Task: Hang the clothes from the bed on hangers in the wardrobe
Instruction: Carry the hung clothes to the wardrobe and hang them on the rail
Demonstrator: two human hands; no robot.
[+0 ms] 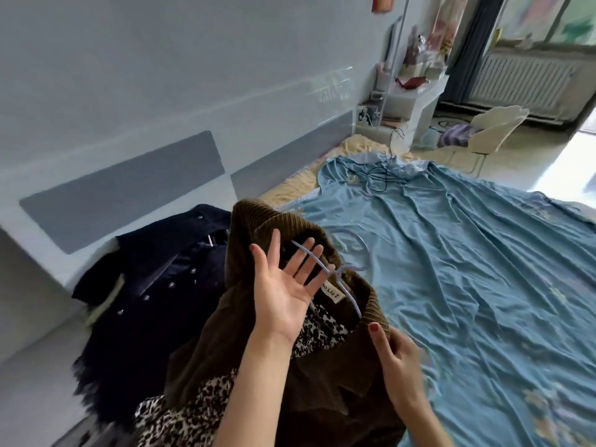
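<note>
1. Standing at the bed (483, 269): a person's two bare arms reach over a brown corduroy jacket (258, 350) heaped at the near edge of the blue sheet.
2. Left hand (283, 285): palm up, fingers (303, 256) spread wide and straight, holding nothing. It sits at the jacket's collar opening, just above the white label (333, 293).
3. Right hand (396, 350): thumb with red nail pressed on the ribbed collar edge, fingers curled behind the cloth, so it pinches the jacket there. Some motion blur on this hand.
4. Hanger (338, 275): pale blue, thin; one arm passes behind the left fingers, the other runs down into the collar. Its hook (354, 240) curves over the sheet beyond the jacket.
5. Jacket lining: leopard print (319, 330), seen inside the collar and again at the lower hem.
6. Dark navy coat (154, 285) with metal buttons lies flat on the bed, left of the jacket and touching it, below the pale headboard (129, 188).
7. Black cable (383, 175) trails across the far end of the sheet.
8. White chair (493, 127) and radiator (522, 79) stand well apart, beyond the bed.
</note>
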